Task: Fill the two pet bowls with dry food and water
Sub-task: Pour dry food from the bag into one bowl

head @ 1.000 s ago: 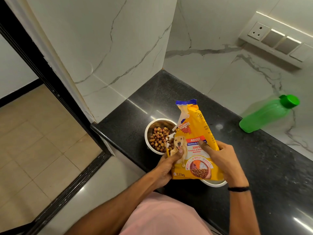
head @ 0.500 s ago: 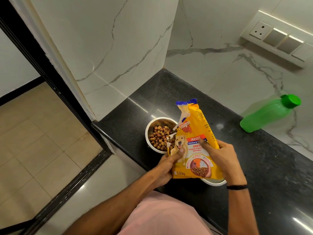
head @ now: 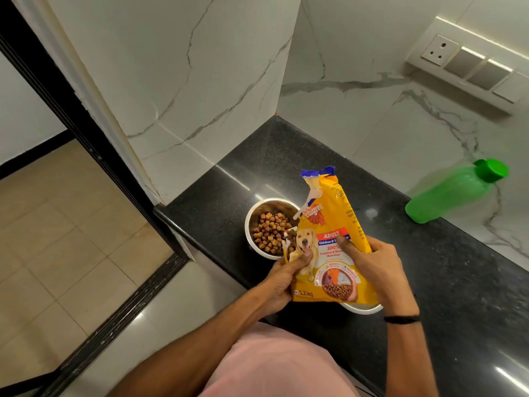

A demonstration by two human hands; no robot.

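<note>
A yellow dog food bag [head: 329, 224] stands tilted over the black counter [head: 458, 282], held on both sides. My left hand [head: 282, 279] pinches its torn lower left corner, where kibble shows. My right hand [head: 375, 265] grips the bag's right side, thumb across the front. A steel bowl [head: 254, 222] with brown kibble sits just left of the bag. A second steel bowl [head: 363, 308] is mostly hidden behind the bag; only its rim shows. A green water bottle [head: 452, 193] with its cap on stands at the right, against the wall.
Marble walls close the counter's back and left corner. A switch panel [head: 469, 64] hangs on the back wall. The counter's front edge drops to a tiled floor [head: 71, 239] with a black door frame [head: 94, 156] on the left.
The bag and both hands have barely shifted; the grip on the bag is the same.
</note>
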